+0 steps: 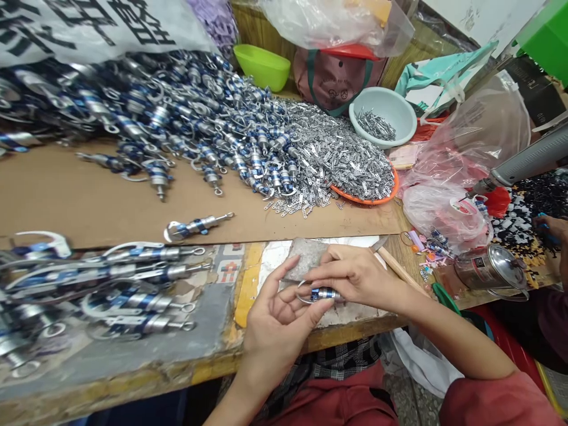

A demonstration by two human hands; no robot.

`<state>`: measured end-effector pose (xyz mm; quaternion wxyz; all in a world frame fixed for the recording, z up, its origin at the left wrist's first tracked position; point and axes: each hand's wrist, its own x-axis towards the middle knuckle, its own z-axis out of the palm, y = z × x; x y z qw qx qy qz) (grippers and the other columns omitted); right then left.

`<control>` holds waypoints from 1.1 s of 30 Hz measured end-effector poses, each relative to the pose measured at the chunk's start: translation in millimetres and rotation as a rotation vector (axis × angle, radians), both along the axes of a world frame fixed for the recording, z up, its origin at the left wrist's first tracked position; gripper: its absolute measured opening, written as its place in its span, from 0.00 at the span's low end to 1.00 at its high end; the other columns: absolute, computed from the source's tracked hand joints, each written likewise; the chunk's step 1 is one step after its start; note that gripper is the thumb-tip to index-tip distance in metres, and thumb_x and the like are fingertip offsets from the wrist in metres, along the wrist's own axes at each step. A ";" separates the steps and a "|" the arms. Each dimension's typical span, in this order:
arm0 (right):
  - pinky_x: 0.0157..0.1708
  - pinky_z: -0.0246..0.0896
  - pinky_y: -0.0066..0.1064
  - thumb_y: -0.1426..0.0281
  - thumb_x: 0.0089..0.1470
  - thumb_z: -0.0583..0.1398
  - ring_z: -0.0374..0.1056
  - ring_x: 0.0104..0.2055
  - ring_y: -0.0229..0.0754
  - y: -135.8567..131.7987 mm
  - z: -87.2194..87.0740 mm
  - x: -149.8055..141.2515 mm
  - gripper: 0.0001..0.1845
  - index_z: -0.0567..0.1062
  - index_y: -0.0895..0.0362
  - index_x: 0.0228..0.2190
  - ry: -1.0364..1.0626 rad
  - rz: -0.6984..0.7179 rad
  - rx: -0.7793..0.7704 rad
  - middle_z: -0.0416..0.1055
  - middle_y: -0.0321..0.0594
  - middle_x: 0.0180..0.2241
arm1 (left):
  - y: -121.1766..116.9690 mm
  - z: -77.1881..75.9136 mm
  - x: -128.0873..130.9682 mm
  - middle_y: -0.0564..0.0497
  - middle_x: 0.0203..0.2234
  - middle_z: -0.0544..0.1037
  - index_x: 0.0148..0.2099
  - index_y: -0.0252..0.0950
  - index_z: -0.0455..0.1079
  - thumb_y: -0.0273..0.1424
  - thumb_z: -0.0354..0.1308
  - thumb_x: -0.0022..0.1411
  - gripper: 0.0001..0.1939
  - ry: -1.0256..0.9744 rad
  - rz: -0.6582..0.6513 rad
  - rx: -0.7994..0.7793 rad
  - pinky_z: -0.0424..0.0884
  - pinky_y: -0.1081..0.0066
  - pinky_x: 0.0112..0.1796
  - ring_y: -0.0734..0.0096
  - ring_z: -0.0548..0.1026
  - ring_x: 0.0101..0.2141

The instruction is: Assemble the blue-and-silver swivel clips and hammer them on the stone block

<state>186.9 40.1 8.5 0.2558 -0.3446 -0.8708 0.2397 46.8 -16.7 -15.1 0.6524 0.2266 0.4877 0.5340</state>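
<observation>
Just above the bench's front edge, both hands are on a small blue-and-silver metal fitting (326, 293) with a curved silver lever. My left hand (279, 310) is palm up, its thumb and fingertips closed on the lever end. From the right, my right hand (357, 278) closes its fingers over the other end and hides part of it. A grey stone block (306, 251) lies directly behind the hands. Beside my right hand rests a tool with a wooden handle (399, 269). One similar fitting (199, 226) lies alone on the cardboard (110, 213).
Several similar fittings (146, 269) lie at left, below a large heap (199, 112). Flat metal strips (346, 157) overflow an orange tray (394, 188). Pins fill part of a pale blue bowl (406, 112). An electric screwdriver (528, 157) hangs right, near a metal-lidded jar (488, 269) and another person's hand (554, 228).
</observation>
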 end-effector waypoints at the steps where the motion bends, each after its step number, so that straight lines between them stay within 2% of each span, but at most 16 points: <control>1: 0.31 0.60 0.24 0.70 0.58 0.55 0.66 0.31 0.34 -4.2 0.2 6.7 0.10 0.77 0.56 0.36 0.063 -0.073 0.029 0.70 0.38 0.29 | 0.0 0.3 0.2 0.57 0.22 0.77 0.54 0.36 0.60 0.25 0.68 0.39 0.38 0.004 0.009 -0.003 0.73 0.79 0.32 0.77 0.76 0.26; 4: 0.37 0.62 0.28 0.71 0.58 0.54 0.67 0.36 0.37 -19.6 -0.2 44.4 0.10 0.73 0.55 0.40 0.100 -0.463 0.103 0.70 0.39 0.34 | 0.3 2.1 1.0 0.58 0.21 0.76 0.53 0.36 0.61 0.25 0.68 0.39 0.37 0.006 0.023 -0.016 0.72 0.81 0.31 0.79 0.76 0.25; 5: 0.37 0.62 0.30 0.69 0.57 0.55 0.67 0.37 0.39 -25.0 -2.6 60.5 0.10 0.71 0.55 0.41 0.018 -0.594 0.103 0.70 0.40 0.35 | 0.5 3.0 1.3 0.59 0.21 0.76 0.53 0.36 0.62 0.24 0.68 0.38 0.37 0.001 0.026 -0.021 0.72 0.82 0.31 0.79 0.76 0.25; 6: 0.37 0.63 0.33 0.66 0.55 0.57 0.67 0.38 0.42 -30.2 -6.7 76.5 0.14 0.70 0.55 0.44 -0.126 -0.668 0.070 0.69 0.42 0.37 | 0.7 3.8 1.5 0.60 0.21 0.75 0.53 0.37 0.62 0.24 0.68 0.38 0.37 -0.005 0.028 -0.023 0.72 0.82 0.31 0.79 0.76 0.24; 8: 0.37 0.63 0.38 0.62 0.53 0.59 0.67 0.39 0.47 -39.2 -18.0 103.0 0.19 0.69 0.57 0.45 -0.413 -0.713 -0.019 0.69 0.45 0.38 | 0.9 4.7 1.8 0.60 0.20 0.74 0.52 0.37 0.63 0.23 0.68 0.38 0.36 -0.008 0.035 -0.024 0.72 0.82 0.30 0.79 0.76 0.24; 10: 0.38 0.64 0.40 0.62 0.55 0.56 0.67 0.39 0.48 -45.4 -28.5 116.3 0.17 0.69 0.57 0.44 -0.563 -0.706 -0.081 0.69 0.45 0.37 | 0.9 3.6 1.5 0.60 0.20 0.74 0.52 0.37 0.64 0.23 0.68 0.37 0.36 0.006 0.042 -0.022 0.72 0.83 0.31 0.80 0.75 0.24; 13: 0.37 0.65 0.36 0.65 0.58 0.53 0.67 0.38 0.45 -49.2 -28.8 109.5 0.12 0.69 0.56 0.42 -0.489 -0.665 -0.043 0.69 0.43 0.35 | 0.7 -2.9 -0.3 0.59 0.21 0.74 0.53 0.38 0.64 0.25 0.69 0.37 0.37 0.035 0.038 -0.011 0.72 0.82 0.31 0.80 0.74 0.24; 15: 0.37 0.65 0.33 0.68 0.58 0.54 0.67 0.39 0.43 -51.1 -15.5 94.0 0.12 0.66 0.56 0.44 -0.364 -0.589 0.065 0.70 0.42 0.37 | 0.9 -8.9 -2.3 0.59 0.21 0.74 0.54 0.38 0.63 0.27 0.70 0.37 0.39 0.048 0.012 0.000 0.73 0.80 0.31 0.79 0.75 0.25; 17: 0.40 0.64 0.30 0.72 0.58 0.53 0.67 0.42 0.41 -54.3 4.0 77.1 0.18 0.62 0.54 0.51 -0.287 -0.445 0.166 0.70 0.42 0.41 | 1.4 -13.2 -4.2 0.58 0.22 0.74 0.55 0.38 0.61 0.29 0.71 0.37 0.41 0.060 -0.020 0.004 0.74 0.78 0.31 0.77 0.75 0.25; 20: 0.42 0.63 0.27 0.79 0.57 0.52 0.67 0.45 0.38 -59.3 29.2 57.5 0.30 0.52 0.51 0.59 -0.287 -0.223 0.213 0.70 0.41 0.44 | 2.4 -13.2 -5.7 0.56 0.23 0.75 0.56 0.37 0.59 0.30 0.71 0.36 0.43 0.075 -0.050 -0.017 0.74 0.75 0.33 0.74 0.76 0.26; 22: 0.40 0.64 0.27 0.81 0.56 0.50 0.67 0.43 0.39 -60.8 35.9 50.0 0.33 0.49 0.51 0.60 -0.332 -0.159 0.187 0.70 0.41 0.44 | 2.9 -10.4 -6.0 0.56 0.23 0.75 0.56 0.37 0.59 0.29 0.71 0.36 0.44 0.075 -0.045 -0.027 0.74 0.76 0.33 0.73 0.77 0.27; 26: 0.32 0.66 0.27 0.81 0.55 0.48 0.70 0.36 0.39 -60.8 30.1 45.4 0.32 0.51 0.53 0.60 -0.476 -0.135 0.068 0.72 0.42 0.39 | 3.5 -10.1 -6.6 0.57 0.21 0.75 0.56 0.36 0.60 0.29 0.71 0.36 0.43 0.070 -0.036 -0.014 0.75 0.77 0.32 0.74 0.77 0.25; 29: 0.37 0.67 0.28 0.80 0.55 0.49 0.69 0.41 0.40 -62.9 23.3 46.5 0.33 0.50 0.52 0.60 -0.341 -0.189 0.111 0.72 0.43 0.42 | 3.8 -15.5 -5.4 0.57 0.21 0.75 0.57 0.36 0.59 0.29 0.71 0.35 0.44 0.074 -0.040 -0.002 0.75 0.76 0.32 0.74 0.77 0.25; 33: 0.38 0.67 0.28 0.76 0.58 0.51 0.70 0.40 0.39 -62.3 14.2 54.1 0.28 0.56 0.49 0.58 -0.263 -0.243 0.008 0.73 0.40 0.41 | 2.0 -12.5 -2.2 0.55 0.22 0.76 0.58 0.35 0.57 0.31 0.71 0.36 0.46 0.077 -0.071 -0.012 0.75 0.73 0.33 0.71 0.78 0.26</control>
